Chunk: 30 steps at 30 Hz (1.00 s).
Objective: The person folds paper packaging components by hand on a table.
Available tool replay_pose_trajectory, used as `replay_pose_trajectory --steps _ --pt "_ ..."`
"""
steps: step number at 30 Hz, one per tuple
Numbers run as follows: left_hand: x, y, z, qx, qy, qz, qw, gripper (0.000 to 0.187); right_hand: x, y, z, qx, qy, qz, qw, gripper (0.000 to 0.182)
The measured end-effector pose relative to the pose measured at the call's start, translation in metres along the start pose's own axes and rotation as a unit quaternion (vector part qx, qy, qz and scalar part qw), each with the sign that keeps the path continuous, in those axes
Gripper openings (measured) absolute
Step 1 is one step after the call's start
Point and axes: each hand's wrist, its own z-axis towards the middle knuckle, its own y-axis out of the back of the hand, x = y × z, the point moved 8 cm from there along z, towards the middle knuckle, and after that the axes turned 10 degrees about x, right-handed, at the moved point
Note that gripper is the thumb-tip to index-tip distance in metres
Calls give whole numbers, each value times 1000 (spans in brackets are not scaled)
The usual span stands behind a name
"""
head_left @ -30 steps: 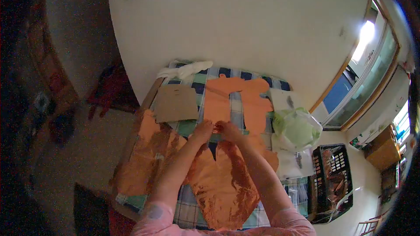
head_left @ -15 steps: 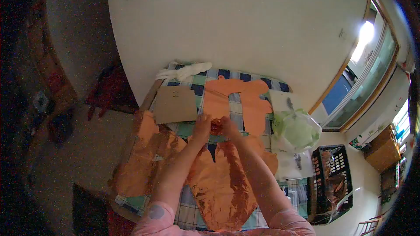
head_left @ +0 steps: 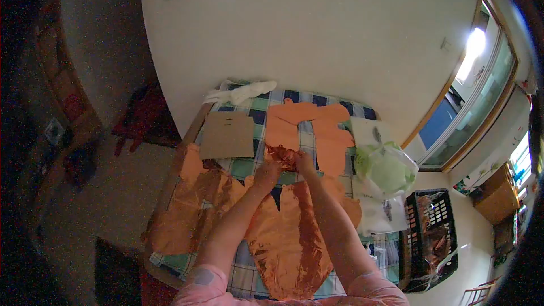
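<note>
A crumpled piece of shiny copper-coloured foil [head_left: 281, 155] is bunched up between my two hands above the middle of the table. My left hand [head_left: 268, 175] grips its lower left side, and my right hand [head_left: 305, 163] has its fingers closed on the right end. Just below my hands lies a large flat foil sheet [head_left: 289, 238] with a wrinkled, glossy surface. Beyond them, matte orange flat shapes [head_left: 331, 144] with rounded edges are spread out. More copper foil [head_left: 192, 209] rests to the left of my left forearm.
A cardboard square [head_left: 228, 136] lies at the back left, with a white cloth [head_left: 249, 90] behind it. On the right are a pale green plastic bag [head_left: 385, 167] and a black basket [head_left: 430, 238] with things inside. A checked cloth [head_left: 243, 266] covers the table.
The crumpled foil has been spread wider and shows more between my hands. My left hand has come down slightly, and my right hand has shifted a little to the right.
</note>
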Motion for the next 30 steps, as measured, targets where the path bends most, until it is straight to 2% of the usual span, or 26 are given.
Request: replay_pose_trajectory --steps 1,3,4,6,7,9,12,14,16,18,21,23,24,26,27,28,29,30 --pt "-18 9 -5 -7 4 148 989 20 1 -1 0 3 8 9 1000 25" --pt "-58 32 -8 49 26 179 982 17 -4 -4 2 8 25 27 999 24" --pt "-71 39 -7 76 37 194 977 16 -3 -3 4 1 32 -25 999 24" --pt "-76 47 -3 50 58 123 989 12 -1 -3 7 -13 45 -129 990 23" --pt "-76 50 -2 37 68 88 993 10 4 -3 4 7 33 -114 993 22" --pt "-84 56 -1 7 28 82 996 10 12 -3 0 46 8 -84 995 21" --pt "-79 53 4 -20 19 52 998 13 12 -8 -2 47 27 10 998 17" --pt "-76 50 6 -35 8 54 998 16 -7 -23 11 78 73 89 990 16" --pt "-87 55 6 -55 -25 85 995 20 11 -28 2 129 91 119 980 17" --pt "-90 58 0 -75 6 40 996 22 39 -30 -26 199 79 102 971 19" --pt "-105 45 -13 -74 -31 153 985 23 53 -8 -31 55 65 -26 996 22" --pt "-108 30 -21 -46 -61 252 965 26 54 7 -14 -22 0 -171 985 24" --pt "-105 24 -24 -18 -59 287 956 27 56 20 -6 -61 -56 -255 963 25" --pt "-94 15 -29 44 -38 336 940 30 86 65 9 -136 -39 -204 969 28" --pt "-87 12 -30 77 -20 350 933 32 132 94 -2 -153 91 17 984 25" --pt "-81 8 -30 105 2 358 928 33 174 123 -11 -133 223 229 938 23" --pt "-76 5 -30 124 18 361 924 35 164 152 22 -262 271 -135 916 18" --pt "-72 0 -29 134 30 366 921 37 168 167 39 -297 279 -280 869 14"
